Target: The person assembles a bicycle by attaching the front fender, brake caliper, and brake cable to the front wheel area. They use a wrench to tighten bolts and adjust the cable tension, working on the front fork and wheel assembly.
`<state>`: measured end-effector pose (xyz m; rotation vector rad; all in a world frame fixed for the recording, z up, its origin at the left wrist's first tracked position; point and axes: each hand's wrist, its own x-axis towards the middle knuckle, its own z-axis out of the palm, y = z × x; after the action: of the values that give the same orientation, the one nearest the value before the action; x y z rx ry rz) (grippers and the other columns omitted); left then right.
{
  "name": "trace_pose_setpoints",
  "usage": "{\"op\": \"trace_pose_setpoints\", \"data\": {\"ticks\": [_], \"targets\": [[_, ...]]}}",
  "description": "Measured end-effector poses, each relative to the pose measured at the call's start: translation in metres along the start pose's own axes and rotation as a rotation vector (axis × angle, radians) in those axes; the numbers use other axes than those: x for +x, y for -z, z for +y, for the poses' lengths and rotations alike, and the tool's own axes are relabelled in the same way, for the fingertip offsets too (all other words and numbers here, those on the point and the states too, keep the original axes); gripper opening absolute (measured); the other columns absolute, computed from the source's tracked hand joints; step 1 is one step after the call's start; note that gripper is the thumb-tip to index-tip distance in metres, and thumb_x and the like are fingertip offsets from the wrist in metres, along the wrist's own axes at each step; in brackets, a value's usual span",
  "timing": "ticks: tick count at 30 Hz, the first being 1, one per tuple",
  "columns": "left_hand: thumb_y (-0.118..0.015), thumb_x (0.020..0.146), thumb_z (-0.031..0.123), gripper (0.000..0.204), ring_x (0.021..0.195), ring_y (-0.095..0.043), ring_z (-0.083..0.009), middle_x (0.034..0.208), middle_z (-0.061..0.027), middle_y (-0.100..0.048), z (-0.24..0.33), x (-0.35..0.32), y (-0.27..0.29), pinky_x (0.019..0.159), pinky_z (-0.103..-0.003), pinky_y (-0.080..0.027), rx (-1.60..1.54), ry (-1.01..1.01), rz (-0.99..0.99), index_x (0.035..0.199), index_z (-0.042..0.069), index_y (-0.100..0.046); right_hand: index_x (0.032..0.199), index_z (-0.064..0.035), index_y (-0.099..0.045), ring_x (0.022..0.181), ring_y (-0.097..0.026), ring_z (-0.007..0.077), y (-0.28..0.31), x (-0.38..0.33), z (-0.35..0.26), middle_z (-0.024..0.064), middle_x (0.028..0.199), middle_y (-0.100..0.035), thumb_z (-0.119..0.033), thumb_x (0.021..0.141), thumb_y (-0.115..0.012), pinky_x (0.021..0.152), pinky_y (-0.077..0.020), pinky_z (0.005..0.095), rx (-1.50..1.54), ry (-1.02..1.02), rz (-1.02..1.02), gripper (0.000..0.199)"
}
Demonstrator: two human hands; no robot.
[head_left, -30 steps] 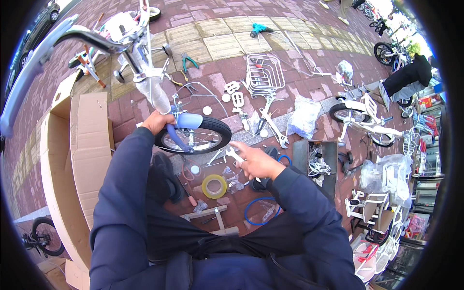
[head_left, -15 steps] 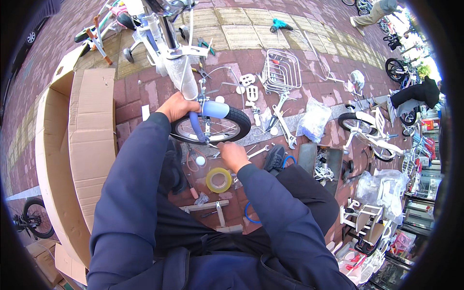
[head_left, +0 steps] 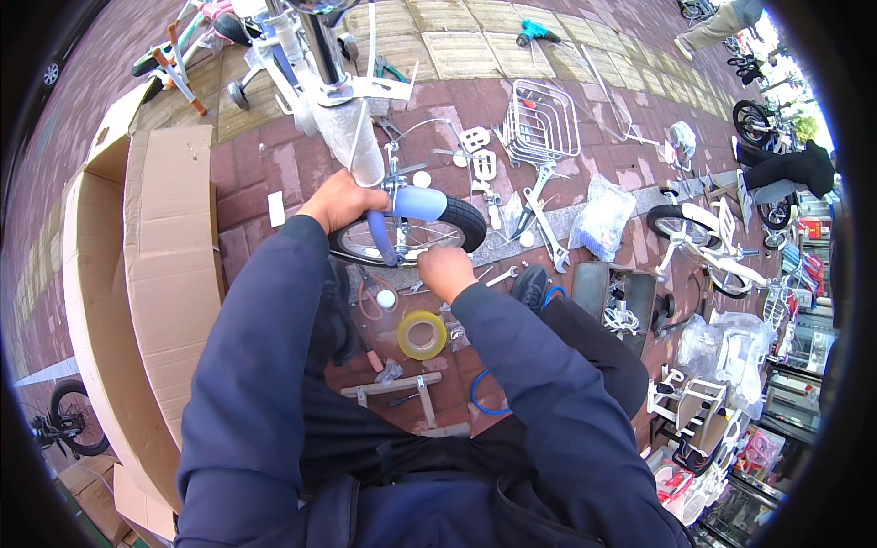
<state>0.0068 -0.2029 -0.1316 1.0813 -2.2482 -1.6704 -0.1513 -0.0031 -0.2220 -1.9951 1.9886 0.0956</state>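
Bracing the front end: left hand (head_left: 345,203) was wrapped over the top of the blue fork (head_left: 381,239), just under the foam-wrapped tube (head_left: 352,146). Probably there to stop fork and wheel swinging. Wrap looked like paint protection.

Front wheel (head_left: 472,225) sat in the fork, blue mudguard (head_left: 421,204) over its top, ahead of the person's knees, which presumably kept the hub within easy reach of both hands.

Right hand (head_left: 446,273) was at the lower edge of the wheel, near the fork end. Back of hand faced the camera, so couldn't tell how far the fingers were closed or whether they held a tool.

Small spanner (head_left: 504,276) lay on the paving beside the right shoe (head_left: 530,289); tape roll (head_left: 404,336) between the legs. Big wrenches (head_left: 549,230), white pedals (head_left: 483,164) and wire basket (head_left: 544,123) lay farther out past the wheel, likely spread so each could be spotted and grabbed. Metal tray (head_left: 592,292) on the right corralled loose bits. Open carton (head_left: 174,265) stood off left, out of the arms' way.
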Motion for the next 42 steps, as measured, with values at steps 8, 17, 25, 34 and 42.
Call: {"op": "trace_pose_setpoints", "data": {"ticks": [8, 17, 25, 34, 42], "targets": [[-0.072, 0.073, 0.027, 0.03, 0.077, -0.06, -0.0223, 0.078, -0.0107, -0.065, 0.015, -0.005, 0.0, 0.074, -0.035, -0.048, 0.003, 0.039, 0.005, 0.086, 0.0, -0.069, 0.092, 0.0003, -0.059, 0.074, -0.067, 0.0379, -0.109, 0.014, -0.096, 0.0158, 0.08, -0.069, -0.02, 0.1, -0.054, 0.068, -0.0523, 0.047, 1.007, -0.704, 0.246, 0.022], [-0.071, 0.074, 0.025, 0.03, 0.078, -0.059, -0.0198, 0.08, -0.0092, -0.064, 0.015, -0.006, 0.004, 0.076, -0.035, -0.048, 0.032, 0.028, -0.042, 0.091, 0.0, -0.068, 0.084, -0.0013, -0.058, 0.063, -0.056, 0.019, 0.004, -0.003, -0.007, 0.0072, 0.07, -0.056, 0.003, 0.087, -0.058, 0.058, -0.0516, 0.0341, 2.169, -0.883, -0.555, 0.006], [-0.073, 0.073, 0.025, 0.032, 0.076, -0.061, -0.0213, 0.081, -0.01, -0.066, 0.011, -0.005, 0.003, 0.074, -0.036, -0.049, -0.027, 0.032, -0.039, 0.092, -0.001, -0.068, 0.092, -0.001, -0.07, 0.086, -0.069, 0.0403, 0.007, -0.019, 0.032, 0.0246, 0.092, -0.071, -0.012, 0.081, -0.06, 0.077, -0.0562, 0.0506, 0.248, -0.033, -0.285, 0.019], [-0.074, 0.073, 0.025, 0.034, 0.077, -0.063, -0.0219, 0.082, -0.0106, -0.068, 0.01, -0.002, 0.003, 0.074, -0.036, -0.049, 0.022, 0.04, -0.035, 0.093, -0.001, -0.069, 0.083, -0.0088, -0.071, 0.074, -0.071, 0.0338, 0.025, -0.011, 0.015, 0.0135, 0.078, -0.071, -0.018, 0.083, -0.059, 0.064, -0.0547, 0.0479, 0.066, 0.056, -0.054, 0.015], [-0.074, 0.073, 0.025, 0.035, 0.077, -0.063, -0.0221, 0.082, -0.0098, -0.068, 0.01, -0.002, 0.003, 0.074, -0.036, -0.05, -0.035, 0.03, -0.048, 0.095, -0.001, -0.069, 0.082, -0.008, -0.067, 0.071, -0.072, 0.0298, -0.028, -0.011, 0.027, 0.0131, 0.079, -0.072, -0.02, 0.084, -0.058, 0.06, -0.054, 0.0448, 0.038, -0.011, 0.075, 0.015]]}}
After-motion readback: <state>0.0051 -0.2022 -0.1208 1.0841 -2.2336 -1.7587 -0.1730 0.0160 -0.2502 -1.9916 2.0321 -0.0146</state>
